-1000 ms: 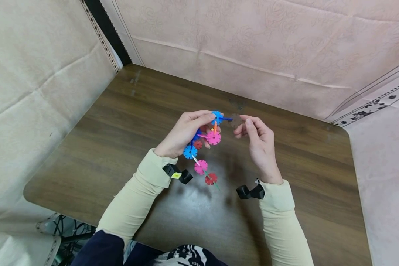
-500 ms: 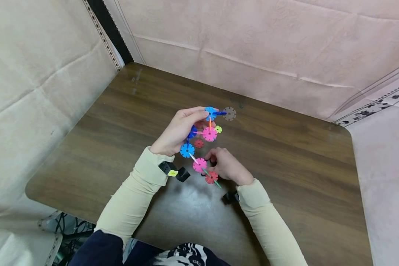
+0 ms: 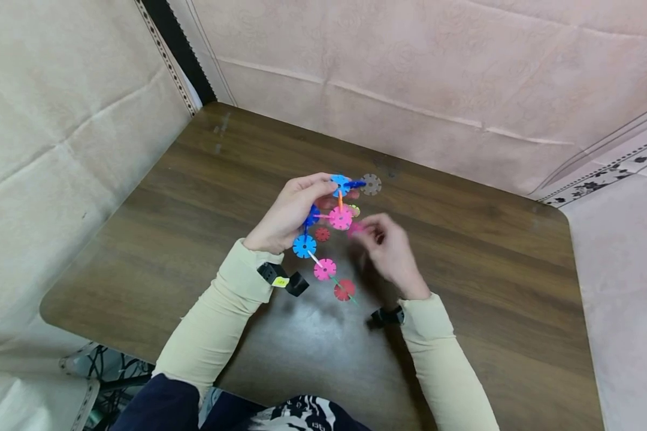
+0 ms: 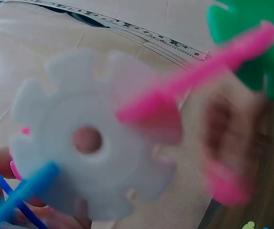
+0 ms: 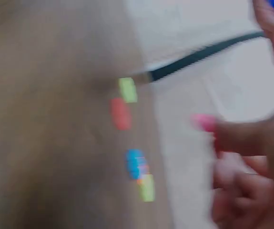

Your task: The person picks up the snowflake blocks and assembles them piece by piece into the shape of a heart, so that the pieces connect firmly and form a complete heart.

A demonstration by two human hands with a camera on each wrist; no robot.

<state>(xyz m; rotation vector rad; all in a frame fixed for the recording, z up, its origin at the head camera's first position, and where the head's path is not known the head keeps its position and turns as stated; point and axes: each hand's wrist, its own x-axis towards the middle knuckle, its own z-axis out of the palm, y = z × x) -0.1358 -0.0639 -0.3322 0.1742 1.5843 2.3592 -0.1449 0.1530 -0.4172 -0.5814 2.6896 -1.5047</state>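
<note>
My left hand (image 3: 293, 212) grips a chain of notched plastic discs near its upper end, the thumb on a light blue disc (image 3: 340, 185). From there the chain runs out to a clear grey disc (image 3: 371, 184). Below, it passes through a pink disc (image 3: 341, 218), a second light blue disc (image 3: 304, 246) and another pink disc (image 3: 324, 269) to a red disc (image 3: 345, 290). A whitish disc (image 4: 51, 138) fills much of the left wrist view. My right hand (image 3: 392, 248) pinches a loose pink disc (image 5: 204, 122), blurred, beside the chain.
On the brown wooden table (image 3: 496, 269) lie a loose red disc (image 3: 322, 234) and a yellow-green disc (image 3: 354, 210), partly behind the chain. The right wrist view also has a blue disc (image 5: 136, 163) on the table. Pale cloth (image 3: 410, 78) walls the back and sides.
My right hand let go of the clear grey disc, came down toward the table behind the chain's lower end, then rose with a pink disc. My left hand shifted slightly left with the chain.
</note>
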